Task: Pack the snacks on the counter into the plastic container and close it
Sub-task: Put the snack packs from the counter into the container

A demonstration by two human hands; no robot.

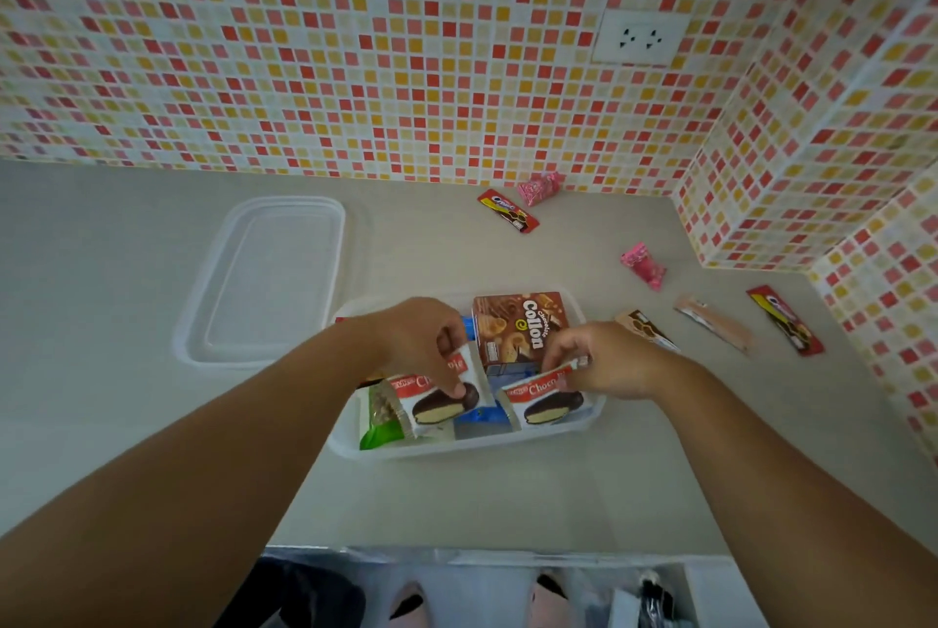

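1. Plastic container [589, 416] sits open mid-tabletop [127, 297], holding a Collon box [523, 330] and wrapped snacks.
2. Left hand [424, 340] pinches a choco pie [436, 399] over it.
3. Right hand [601, 361] pinches a second choco pie [545, 401].
4. Lid [269, 282] lies just left, behind the container.
5. Loose snacks [642, 267] lie to the right.

Both arms reach forward, left hand [424, 340] and right hand [604, 363] pinching shut.

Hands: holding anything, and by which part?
Left hand pinches one choco pie packet at its top edge; right hand pinches another at its top corner.
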